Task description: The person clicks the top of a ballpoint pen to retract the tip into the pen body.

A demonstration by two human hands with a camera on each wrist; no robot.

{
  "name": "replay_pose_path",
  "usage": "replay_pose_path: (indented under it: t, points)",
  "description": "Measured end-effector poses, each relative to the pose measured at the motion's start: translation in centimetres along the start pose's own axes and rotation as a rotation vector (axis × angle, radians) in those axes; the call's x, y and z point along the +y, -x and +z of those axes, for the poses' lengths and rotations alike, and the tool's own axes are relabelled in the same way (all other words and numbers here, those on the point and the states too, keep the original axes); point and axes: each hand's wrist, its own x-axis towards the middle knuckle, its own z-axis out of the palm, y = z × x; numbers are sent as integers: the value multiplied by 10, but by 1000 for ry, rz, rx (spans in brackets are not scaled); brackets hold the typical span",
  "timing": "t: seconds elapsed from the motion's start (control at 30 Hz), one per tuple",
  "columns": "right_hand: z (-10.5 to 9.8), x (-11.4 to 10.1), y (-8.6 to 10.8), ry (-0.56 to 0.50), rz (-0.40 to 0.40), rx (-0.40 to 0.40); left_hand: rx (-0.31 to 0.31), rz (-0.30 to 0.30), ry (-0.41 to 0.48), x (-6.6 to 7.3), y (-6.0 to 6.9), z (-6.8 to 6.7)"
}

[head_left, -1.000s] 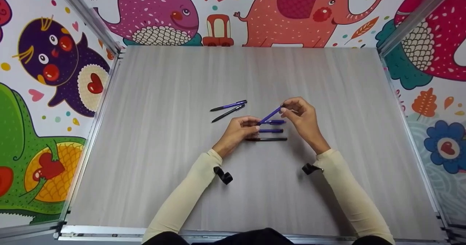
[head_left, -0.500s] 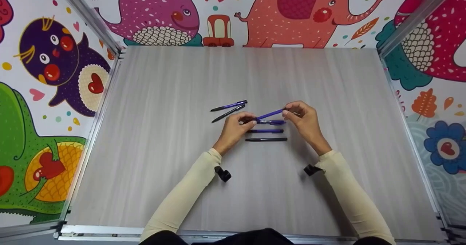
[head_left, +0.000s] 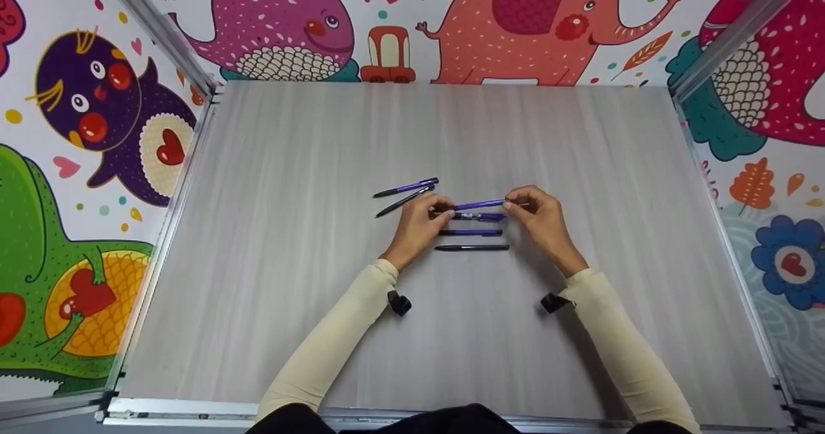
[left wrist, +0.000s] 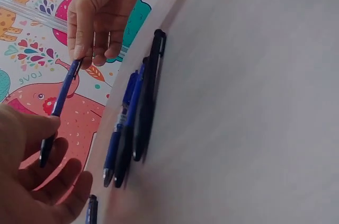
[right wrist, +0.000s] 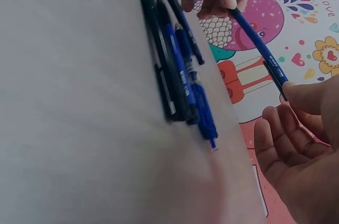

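A blue pen (head_left: 480, 204) is stretched between both hands, above a row of pens on the table. My left hand (head_left: 419, 227) pinches its dark tip end, and my right hand (head_left: 540, 224) pinches the clip end. Below it lie a blue pen with a clear section (head_left: 480, 217), a blue pen with a dark grip (head_left: 477, 233) and a black pen (head_left: 472, 247), roughly parallel. In the left wrist view the held pen (left wrist: 62, 94) is off the surface. The right wrist view shows its clip (right wrist: 274, 74) by the right thumb.
Left of the row, a blue-and-black pen (head_left: 406, 187) and a black pen (head_left: 403, 202) lie at an angle, close together at their right ends. The grey table (head_left: 290, 163) has metal edge rails, with printed panels standing behind and at the sides.
The held pen has swung from a steep slant to nearly level. My right hand has come down slightly, and my left hand has shifted slightly up.
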Motion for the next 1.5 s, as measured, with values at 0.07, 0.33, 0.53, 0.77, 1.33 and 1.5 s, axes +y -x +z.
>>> replay_pose_path:
  t: [0.07, 0.33, 0.53, 0.77, 1.33, 1.5]
  points:
    - [0, 4, 0, 32, 10, 2, 5, 13, -38, -4, -2, 1]
    - [3, 11, 1, 104, 19, 17, 27, 82, -134, -30, -11, 10]
    - [8, 6, 2, 137, 16, 40, 10, 81, -143, -37, -16, 14]
    - [9, 18, 0, 172, 21, 42, 4, 81, -165, -49, -19, 20]
    - [10, 31, -6, 248, 11, 30, 14, 93, -241, -50, -22, 22]
    - [11, 31, -7, 268, 18, 26, 4, 85, -277, -48, -22, 22]
